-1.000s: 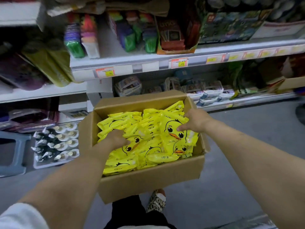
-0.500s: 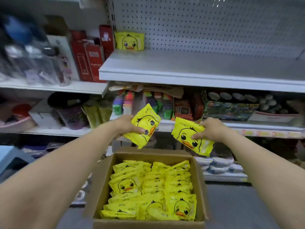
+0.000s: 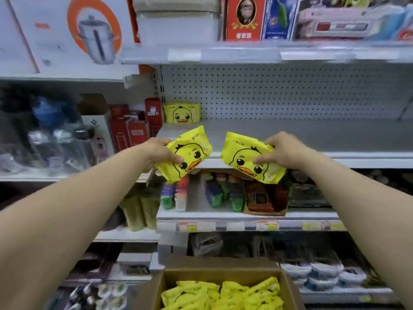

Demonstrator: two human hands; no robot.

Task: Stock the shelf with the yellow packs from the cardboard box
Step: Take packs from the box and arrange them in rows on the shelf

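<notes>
My left hand (image 3: 159, 154) grips a yellow duck-face pack (image 3: 190, 154) by its left edge, tilted. My right hand (image 3: 279, 151) pinches a second yellow pack (image 3: 243, 157) at its right side. Both packs hover at the front lip of the grey shelf (image 3: 312, 135) with the pegboard back. One yellow pack (image 3: 182, 113) stands upright at the shelf's back left corner. Below, the open cardboard box (image 3: 288, 285) holds several more yellow packs (image 3: 223, 294).
Red boxes (image 3: 134, 126) stand left of the grey shelf. Above it is a shelf with boxed goods (image 3: 243, 19). Under it a lower shelf carries colourful small items (image 3: 214, 193) and price tags. The rest of the grey shelf to the right is bare.
Both hands have lifted a pack each out of the box and raised them to the grey shelf's front edge; my view has tilted upward.
</notes>
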